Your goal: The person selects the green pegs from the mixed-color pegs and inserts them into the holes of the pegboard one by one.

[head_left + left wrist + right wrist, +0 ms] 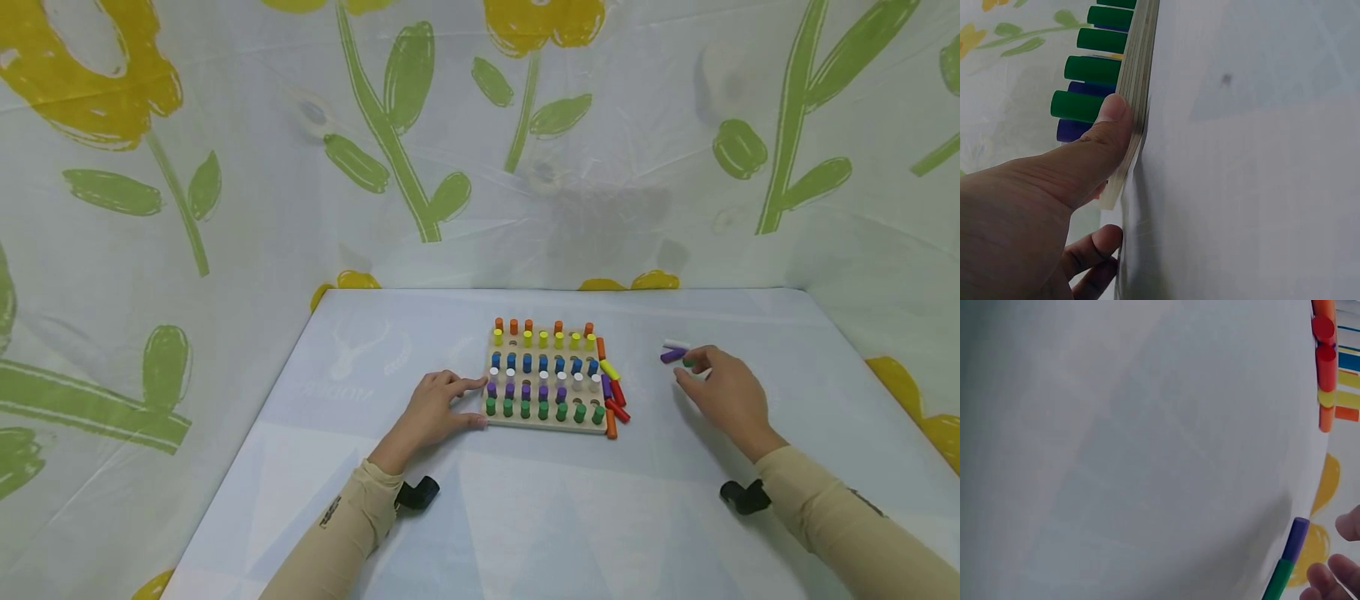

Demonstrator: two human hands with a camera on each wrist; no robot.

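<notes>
A wooden pegboard (547, 427) holds upright pegs in rows of orange, yellow, blue, white, purple and green, with some bare holes. My left hand (435, 408) holds its near left corner, the thumb (1113, 115) against the front edge and the index finger at the left side. To the right of the board, my right hand (727, 400) hovers over a green peg (1279, 579), fingers and thumb parted. That peg lies by a purple peg (1297, 537), and a white peg (676, 344) lies just behind. The right wrist view cuts off most of this hand.
Loose pegs lie along the board's right side: an orange peg (601, 348), a yellow peg (610, 370), a purple one, two red ones and another orange peg (611, 424). A flowered curtain (525, 208) rises behind the white tabletop (555, 508).
</notes>
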